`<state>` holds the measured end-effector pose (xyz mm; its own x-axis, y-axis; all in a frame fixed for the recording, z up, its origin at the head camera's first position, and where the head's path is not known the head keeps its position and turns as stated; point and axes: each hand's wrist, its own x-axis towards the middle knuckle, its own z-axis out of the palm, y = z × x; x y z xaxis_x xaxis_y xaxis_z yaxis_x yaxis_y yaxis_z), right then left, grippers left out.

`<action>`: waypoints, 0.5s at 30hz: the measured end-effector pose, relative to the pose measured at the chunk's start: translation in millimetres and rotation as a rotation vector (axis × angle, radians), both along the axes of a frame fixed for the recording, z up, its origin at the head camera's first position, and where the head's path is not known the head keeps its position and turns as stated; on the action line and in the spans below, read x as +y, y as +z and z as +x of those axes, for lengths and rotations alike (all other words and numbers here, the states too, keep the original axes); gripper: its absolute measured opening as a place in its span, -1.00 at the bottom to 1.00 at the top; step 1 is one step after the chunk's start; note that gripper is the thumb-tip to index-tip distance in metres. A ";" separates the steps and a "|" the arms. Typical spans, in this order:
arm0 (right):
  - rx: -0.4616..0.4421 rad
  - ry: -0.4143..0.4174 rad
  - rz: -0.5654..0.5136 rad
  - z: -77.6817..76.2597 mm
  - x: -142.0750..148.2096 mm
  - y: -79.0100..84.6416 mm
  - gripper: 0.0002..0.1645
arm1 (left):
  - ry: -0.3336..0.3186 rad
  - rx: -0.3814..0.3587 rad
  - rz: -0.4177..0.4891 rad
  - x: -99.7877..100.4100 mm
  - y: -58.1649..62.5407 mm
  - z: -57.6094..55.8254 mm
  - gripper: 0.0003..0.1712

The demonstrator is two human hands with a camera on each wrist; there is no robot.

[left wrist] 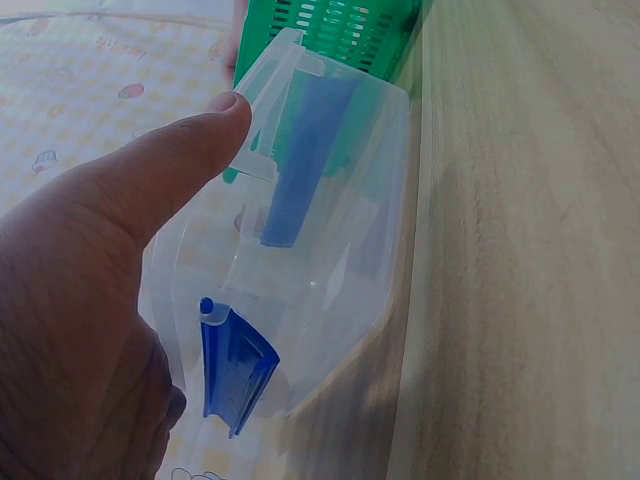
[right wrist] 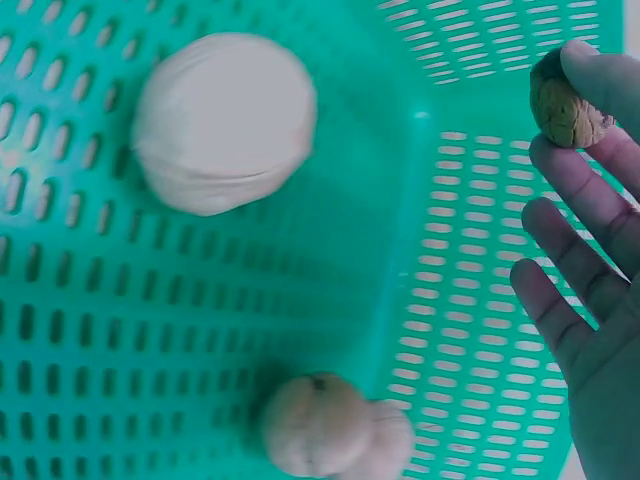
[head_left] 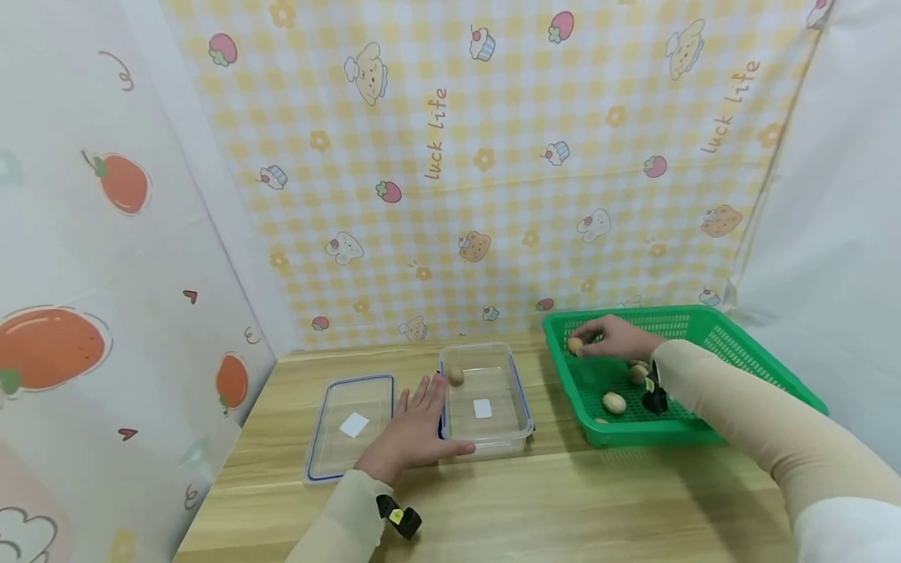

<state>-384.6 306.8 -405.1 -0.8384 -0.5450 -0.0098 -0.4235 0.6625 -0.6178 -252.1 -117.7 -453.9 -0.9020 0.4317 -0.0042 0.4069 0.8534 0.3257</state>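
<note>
My right hand (head_left: 621, 338) pinches a walnut (head_left: 576, 345) between thumb and fingertips, just inside the left wall of a green basket (head_left: 568, 391). In the right wrist view that walnut (right wrist: 568, 112) shows at the fingertips, and the other fingers are spread. More walnuts (head_left: 615, 403) lie on the basket floor. With fingers spread, my left hand (head_left: 411, 430) rests against the left side of a clear plastic container (head_left: 493, 446); its thumb touches the front rim. A single walnut (head_left: 456, 375) sits inside the container, near its back left corner.
A clear lid (head_left: 331, 461) with a blue seal lies flat on the wooden table (head_left: 507, 508), left of the container. Blue clips (left wrist: 235, 370) hang from the container's sides. A patterned cloth (head_left: 486, 195) stands behind the table.
</note>
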 end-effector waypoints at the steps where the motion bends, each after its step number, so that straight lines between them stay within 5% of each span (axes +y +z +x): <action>1: 0.006 -0.004 -0.002 1.4 -1.5 4.9 -0.45 | -0.002 0.002 0.002 -0.1 0.5 -0.3 0.47; 15: 0.067 -0.056 0.014 11.1 -21.7 53.1 -0.39 | 0.000 0.001 -0.001 -0.6 2.2 1.6 0.48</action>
<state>-373.5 285.0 -352.0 -0.8665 -0.4976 0.0405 -0.4259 0.6945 -0.5800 -250.5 -118.3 -451.7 -0.9019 0.4320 -0.0041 0.4074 0.8536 0.3246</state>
